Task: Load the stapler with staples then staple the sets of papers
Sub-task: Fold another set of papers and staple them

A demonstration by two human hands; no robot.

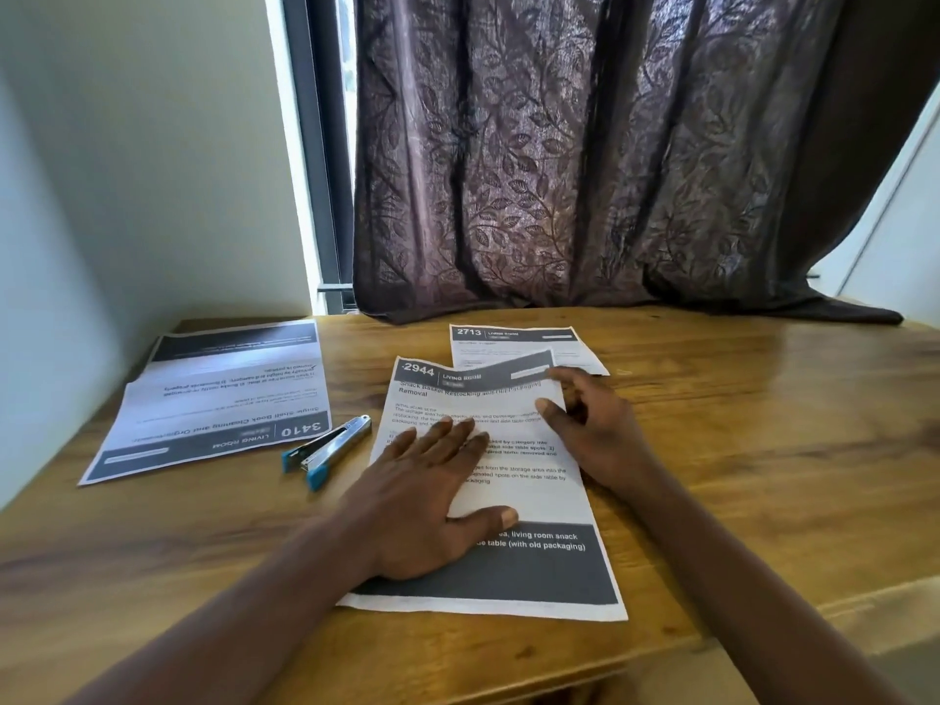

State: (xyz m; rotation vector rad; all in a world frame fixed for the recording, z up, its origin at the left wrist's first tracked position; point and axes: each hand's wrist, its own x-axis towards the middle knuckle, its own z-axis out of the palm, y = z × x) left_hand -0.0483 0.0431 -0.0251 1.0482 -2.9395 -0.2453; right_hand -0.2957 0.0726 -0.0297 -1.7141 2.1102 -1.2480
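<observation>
While the left hand [422, 506], fingers flat, pins the 2944 papers [539, 501], the right hand [595, 429] pinches their edge, seemingly squaring them for the stapler [328, 450].

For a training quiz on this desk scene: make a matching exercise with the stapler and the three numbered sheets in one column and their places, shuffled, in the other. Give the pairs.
1. stapler
2. sheet 3410
3. sheet 2944
4. sheet 2713

A. farthest back, partly hidden behind another sheet
B. under the flat left hand
C. far left, print upside down to the camera
D. lying between two sheets

Pairs: 1-D, 2-C, 3-B, 4-A
</observation>
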